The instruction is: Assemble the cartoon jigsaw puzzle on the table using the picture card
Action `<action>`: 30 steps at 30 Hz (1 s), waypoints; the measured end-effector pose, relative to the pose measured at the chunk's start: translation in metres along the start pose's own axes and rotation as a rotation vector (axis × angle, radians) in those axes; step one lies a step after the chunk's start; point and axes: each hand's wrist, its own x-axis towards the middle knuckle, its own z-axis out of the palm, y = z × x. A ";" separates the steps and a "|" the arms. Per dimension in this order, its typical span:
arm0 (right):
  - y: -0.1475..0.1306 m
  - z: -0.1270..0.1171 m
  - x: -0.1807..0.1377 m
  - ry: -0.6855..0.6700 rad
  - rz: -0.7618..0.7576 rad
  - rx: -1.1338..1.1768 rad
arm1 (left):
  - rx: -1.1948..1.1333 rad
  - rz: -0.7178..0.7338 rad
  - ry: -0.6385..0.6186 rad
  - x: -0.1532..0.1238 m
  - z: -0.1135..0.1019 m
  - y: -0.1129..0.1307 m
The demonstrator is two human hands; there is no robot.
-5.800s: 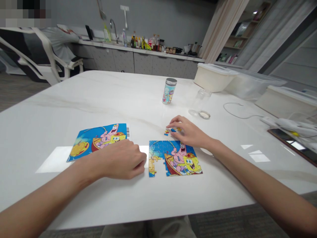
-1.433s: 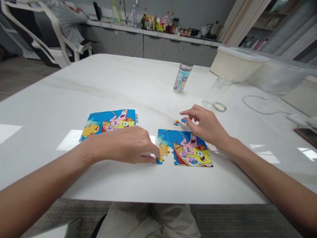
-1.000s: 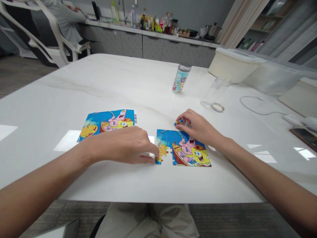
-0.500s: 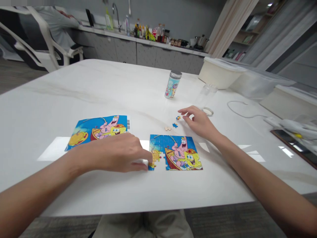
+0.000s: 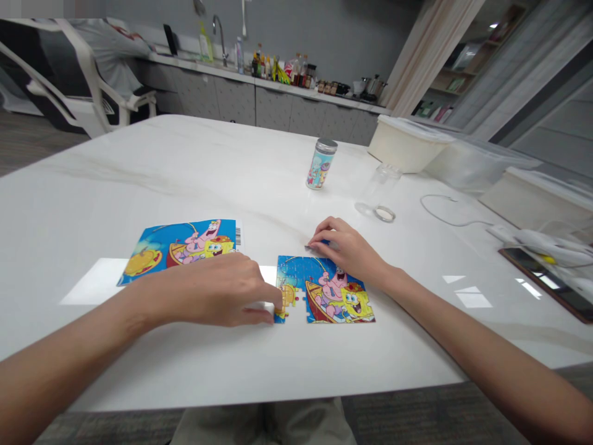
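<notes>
A partly assembled jigsaw puzzle [image 5: 331,293] lies flat on the white table, with a notch-shaped gap low in its left half. My left hand [image 5: 227,290] rests against its lower left edge, index fingertip touching it and thumb held apart. Just beyond the puzzle's top edge, my right hand [image 5: 345,247] has thumb and fingers pinched on a small puzzle piece [image 5: 309,247]. Some blue shows between those fingers, probably another loose piece, mostly hidden. The reference picture card [image 5: 185,244] with the same cartoon lies to the left, partly covered by my left hand.
A cartoon-printed canister [image 5: 321,164] stands farther back. Beside it are a clear jar [image 5: 380,185] and a round lid [image 5: 384,214]. Storage boxes [image 5: 407,145], a white cable [image 5: 440,213] and a phone [image 5: 551,284] lie along the right. A person sits beyond a chair [image 5: 88,80].
My right hand has moved left and nearer, from beside the loose pieces to over them, and its fingers have closed on one. My left hand stays at the puzzle's edge.
</notes>
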 end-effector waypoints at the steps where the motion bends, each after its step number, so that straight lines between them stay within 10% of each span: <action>1: 0.002 0.000 0.000 0.006 0.002 0.008 | -0.002 0.002 0.000 0.000 0.000 0.000; 11: 0.017 -0.002 0.002 0.158 0.192 0.015 | -0.006 0.000 0.011 -0.001 -0.001 0.001; 30: 0.010 -0.003 0.005 -0.045 0.054 0.090 | 0.111 -0.066 -0.011 0.002 -0.004 0.002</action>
